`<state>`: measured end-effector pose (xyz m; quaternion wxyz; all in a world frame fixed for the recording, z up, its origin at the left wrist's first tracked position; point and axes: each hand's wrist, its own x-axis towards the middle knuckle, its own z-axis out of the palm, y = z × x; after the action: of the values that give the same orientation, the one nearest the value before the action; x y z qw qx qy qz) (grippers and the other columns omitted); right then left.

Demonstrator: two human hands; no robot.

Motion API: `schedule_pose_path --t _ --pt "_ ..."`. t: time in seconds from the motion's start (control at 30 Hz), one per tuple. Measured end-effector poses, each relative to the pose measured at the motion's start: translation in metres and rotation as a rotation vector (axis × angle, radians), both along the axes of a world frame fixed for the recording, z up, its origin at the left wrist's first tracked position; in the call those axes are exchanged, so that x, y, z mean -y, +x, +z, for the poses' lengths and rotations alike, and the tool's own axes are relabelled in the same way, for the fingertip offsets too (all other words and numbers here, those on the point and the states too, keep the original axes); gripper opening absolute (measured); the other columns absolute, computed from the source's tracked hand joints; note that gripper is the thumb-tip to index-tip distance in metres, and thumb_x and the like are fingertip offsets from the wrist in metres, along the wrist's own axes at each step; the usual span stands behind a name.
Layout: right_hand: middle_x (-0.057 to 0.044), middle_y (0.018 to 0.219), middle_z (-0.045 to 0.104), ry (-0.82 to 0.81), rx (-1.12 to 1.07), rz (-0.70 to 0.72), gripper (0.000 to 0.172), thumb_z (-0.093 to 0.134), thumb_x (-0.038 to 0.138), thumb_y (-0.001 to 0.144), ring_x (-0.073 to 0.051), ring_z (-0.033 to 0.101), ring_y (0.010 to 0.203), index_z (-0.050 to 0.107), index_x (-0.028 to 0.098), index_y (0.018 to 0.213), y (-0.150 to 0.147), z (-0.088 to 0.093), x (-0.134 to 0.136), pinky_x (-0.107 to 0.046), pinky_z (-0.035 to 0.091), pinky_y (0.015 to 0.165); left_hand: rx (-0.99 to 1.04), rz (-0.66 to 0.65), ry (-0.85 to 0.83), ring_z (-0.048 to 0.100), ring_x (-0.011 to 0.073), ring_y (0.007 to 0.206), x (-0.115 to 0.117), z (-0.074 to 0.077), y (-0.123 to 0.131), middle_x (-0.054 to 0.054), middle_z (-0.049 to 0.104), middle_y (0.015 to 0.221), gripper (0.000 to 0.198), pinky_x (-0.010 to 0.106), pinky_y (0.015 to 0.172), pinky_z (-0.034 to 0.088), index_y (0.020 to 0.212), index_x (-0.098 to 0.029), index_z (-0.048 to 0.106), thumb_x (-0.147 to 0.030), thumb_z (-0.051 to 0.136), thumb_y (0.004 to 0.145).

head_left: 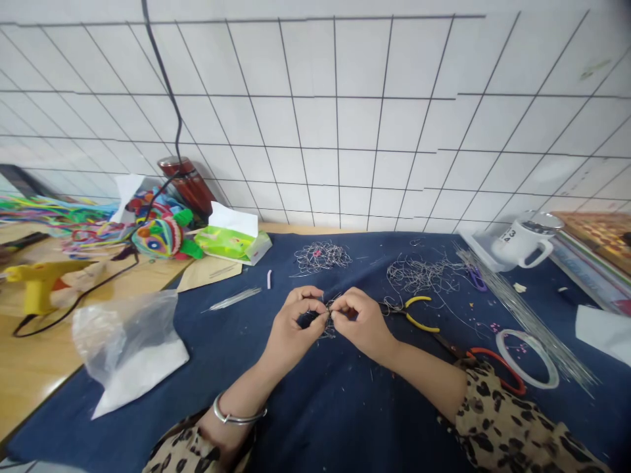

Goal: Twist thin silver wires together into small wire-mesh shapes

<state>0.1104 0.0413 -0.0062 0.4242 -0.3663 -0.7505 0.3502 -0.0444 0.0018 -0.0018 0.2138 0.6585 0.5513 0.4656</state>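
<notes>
My left hand [298, 325] and my right hand [362, 322] meet at the middle of the blue cloth. Both are closed, thumb against forefinger. Between the fingertips is a thin metal wire [329, 307]; its finer shape is too small to make out. More thin wire [327, 332] shows just below the fingers. Beyond my hands lies a loose tangle of wire [323, 257] with a pink bit in it. A second wire tangle [419, 272] lies farther right. Yellow-handled pliers [419, 313] rest beside my right hand.
Red-handled scissors [513, 378], a clear coil [530, 381], a bundle of straight wires [532, 315] and a white mug [522, 243] are at the right. Leftward are a plastic bag [133, 355], a tissue pack [229, 243] and a yellow glue gun [39, 286] with its cord.
</notes>
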Motion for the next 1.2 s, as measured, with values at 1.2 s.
schedule_pose_path --t 1.2 --pt "0.008 0.048 0.042 -0.64 -0.5 0.228 0.003 0.052 0.021 0.076 -0.006 0.034 0.042 0.053 0.018 0.076 0.005 0.005 -0.003 -0.018 0.026 0.042 0.036 -0.05 -0.028 0.056 0.0201 0.099 -0.003 0.001 -0.002 0.007 0.058 0.102 0.004 0.035 0.091 0.041 0.071 -0.019 0.06 -0.017 0.058 0.074"
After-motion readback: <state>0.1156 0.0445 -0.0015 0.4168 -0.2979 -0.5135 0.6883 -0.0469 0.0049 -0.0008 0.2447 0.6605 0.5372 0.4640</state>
